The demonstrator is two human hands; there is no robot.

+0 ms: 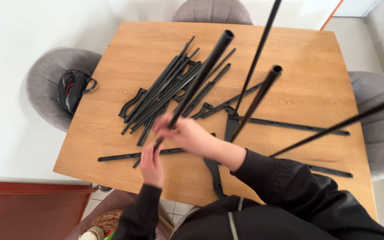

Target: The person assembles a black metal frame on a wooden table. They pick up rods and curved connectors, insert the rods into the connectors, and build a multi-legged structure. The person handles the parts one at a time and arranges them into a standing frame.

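Note:
My right hand (pixel 187 133) grips a long black tube (pixel 205 71) that rises at a slant toward the camera, its open end up. My left hand (pixel 151 162) holds the same tube lower down, near its bottom end by the table's front. A second black tube (pixel 261 95) stands slanted just right of my right hand, and two thin black rods (pixel 256 58) (pixel 343 124) rise past it. A pile of flat black bars and brackets (pixel 165 91) lies on the wooden table (pixel 298 58) behind my hands.
More black bars with holes (pixel 290 126) lie flat at the table's right and front. Grey padded chairs stand at the left (pixel 45 80), back (pixel 212 11) and right (pixel 383 124); the left one carries a black helmet (pixel 71 89). A woven basket (pixel 107 220) sits on the floor below.

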